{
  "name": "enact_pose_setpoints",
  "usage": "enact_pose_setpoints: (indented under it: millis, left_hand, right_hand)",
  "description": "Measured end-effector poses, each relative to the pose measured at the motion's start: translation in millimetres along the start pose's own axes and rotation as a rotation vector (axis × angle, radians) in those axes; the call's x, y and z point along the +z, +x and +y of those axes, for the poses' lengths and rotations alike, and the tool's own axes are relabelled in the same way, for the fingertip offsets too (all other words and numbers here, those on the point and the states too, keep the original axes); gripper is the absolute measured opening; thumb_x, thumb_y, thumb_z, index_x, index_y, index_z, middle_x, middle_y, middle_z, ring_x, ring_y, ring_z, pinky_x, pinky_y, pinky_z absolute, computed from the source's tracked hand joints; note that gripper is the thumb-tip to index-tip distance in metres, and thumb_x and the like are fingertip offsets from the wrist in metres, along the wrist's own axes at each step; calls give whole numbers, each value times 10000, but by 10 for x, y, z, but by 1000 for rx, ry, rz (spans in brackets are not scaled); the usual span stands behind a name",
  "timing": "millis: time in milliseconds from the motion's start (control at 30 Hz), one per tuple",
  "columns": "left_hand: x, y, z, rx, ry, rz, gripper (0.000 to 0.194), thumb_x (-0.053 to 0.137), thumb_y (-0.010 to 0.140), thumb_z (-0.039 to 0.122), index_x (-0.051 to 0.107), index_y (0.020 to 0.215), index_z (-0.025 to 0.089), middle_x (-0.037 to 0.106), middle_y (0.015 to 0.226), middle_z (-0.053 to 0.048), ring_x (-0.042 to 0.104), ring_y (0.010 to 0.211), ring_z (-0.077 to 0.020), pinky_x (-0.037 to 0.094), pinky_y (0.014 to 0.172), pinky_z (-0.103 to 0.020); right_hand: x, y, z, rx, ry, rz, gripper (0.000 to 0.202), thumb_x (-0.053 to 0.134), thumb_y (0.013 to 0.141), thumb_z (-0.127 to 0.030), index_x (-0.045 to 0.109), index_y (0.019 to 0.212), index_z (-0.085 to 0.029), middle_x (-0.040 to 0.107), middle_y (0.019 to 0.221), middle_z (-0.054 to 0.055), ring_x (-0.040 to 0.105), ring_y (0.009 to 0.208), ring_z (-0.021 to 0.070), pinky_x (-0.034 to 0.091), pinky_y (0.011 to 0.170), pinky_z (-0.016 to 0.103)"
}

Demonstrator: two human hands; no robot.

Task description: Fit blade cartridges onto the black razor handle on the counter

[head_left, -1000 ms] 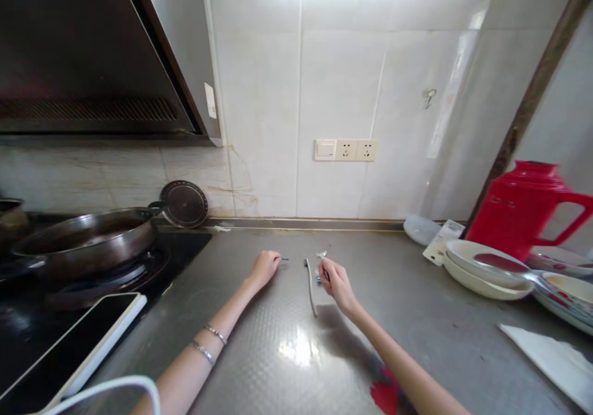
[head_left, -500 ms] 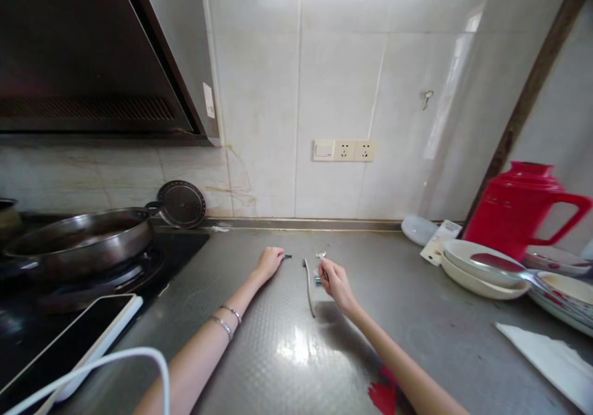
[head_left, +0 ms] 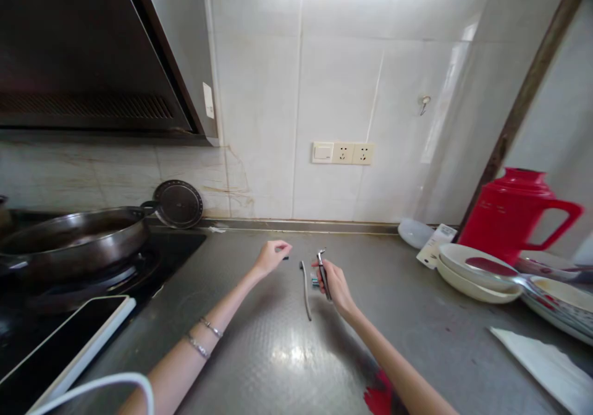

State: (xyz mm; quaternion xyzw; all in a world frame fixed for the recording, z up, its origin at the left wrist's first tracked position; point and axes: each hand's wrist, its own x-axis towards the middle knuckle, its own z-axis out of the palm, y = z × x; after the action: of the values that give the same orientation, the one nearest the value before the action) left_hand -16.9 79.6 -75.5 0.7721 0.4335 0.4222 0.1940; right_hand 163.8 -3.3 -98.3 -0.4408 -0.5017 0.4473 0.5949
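Note:
My left hand (head_left: pixel 272 257) hovers over the metal counter (head_left: pixel 241 365), thumb and fingertips pressed together; whatever they pinch, if anything, is too small to make out. A small dark piece (head_left: pixel 286 258) lies just beneath its fingertips. My right hand (head_left: pixel 334 285) is closed around a slim dark-handled tool (head_left: pixel 324 276) with a metal head pointing away from me. Between the hands a thin grey tube (head_left: pixel 306 291) lies lengthwise on the counter. Small teal pieces (head_left: pixel 315 281) are beside my right fingers, partly hidden by them.
On the left are a steel pan (head_left: pixel 78 239) on the black stove and a phone (head_left: pixel 69 347) with a white cable (head_left: pixel 111 378). At the right stand a red jug (head_left: pixel 514 217), stacked bowls (head_left: pixel 477 282) and a white sheet (head_left: pixel 542 362). Something red (head_left: pixel 380 396) lies near the front.
My left hand has lifted a little, and the small dark piece now shows below its fingertips. My right hand has turned, bringing the tool into clearer view. The whole view has shifted slightly.

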Motion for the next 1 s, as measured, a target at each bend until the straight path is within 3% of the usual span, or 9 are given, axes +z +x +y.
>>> enact_pose_setpoints:
  millis: [167,300,433,533,733,900,1000]
  left_hand:
    - [-51,-47,251,6,-124,-60,304,503,787,349,690,768,109,704,782,-77,628,746,-172,463,695,-257]
    - [-178,-62,411,78,-86,-283,265,550,759,336,695,822,124,704,812,-63,619,756,-160,449,687,-238]
    - [-218,-119,516,75,-64,-458,319,640,690,364,683,898,126,694,827,-68,610,761,-163,443,700,-249]
    - [-94,-184,527,52,-187,-548,459,711,617,379,644,1000,135,676,857,-64,597,796,-169,442,710,-257]
    - [149,-251,503,10,-475,-601,288,657,685,376,646,806,115,626,708,-10,555,671,-123,422,644,-231]
    - [9,-195,532,-28,-487,-627,243,657,689,322,664,810,112,634,673,-16,556,628,-110,420,623,-225]
    - [-109,-140,536,-53,-458,-544,265,641,701,324,658,860,113,654,700,-36,574,637,-115,429,621,-230]
  right_hand:
    - [1,25,-47,-112,-76,-11,479,463,777,-555,629,931,-133,552,616,2,503,508,124,417,489,240]
    - [-14,45,-72,-239,-175,32,404,554,746,-502,676,905,-151,669,781,72,599,764,195,456,712,300]
    - [-26,47,-76,-287,-137,112,304,681,649,-434,716,830,-193,634,1081,108,545,1050,248,373,931,379]
    - [-13,25,-96,-280,-104,111,259,691,653,-391,723,841,-215,578,1179,103,486,1140,245,313,992,396]
    - [56,-51,-151,-221,-88,50,238,691,647,-377,726,812,-209,557,1205,108,485,1131,258,389,917,383]
    - [40,-38,-145,-145,34,152,390,650,689,-420,652,1008,-198,643,1021,78,582,891,203,463,714,298]
    - [-20,-17,-147,-172,-146,250,324,559,750,-475,637,765,-160,617,678,27,530,598,144,387,522,237]
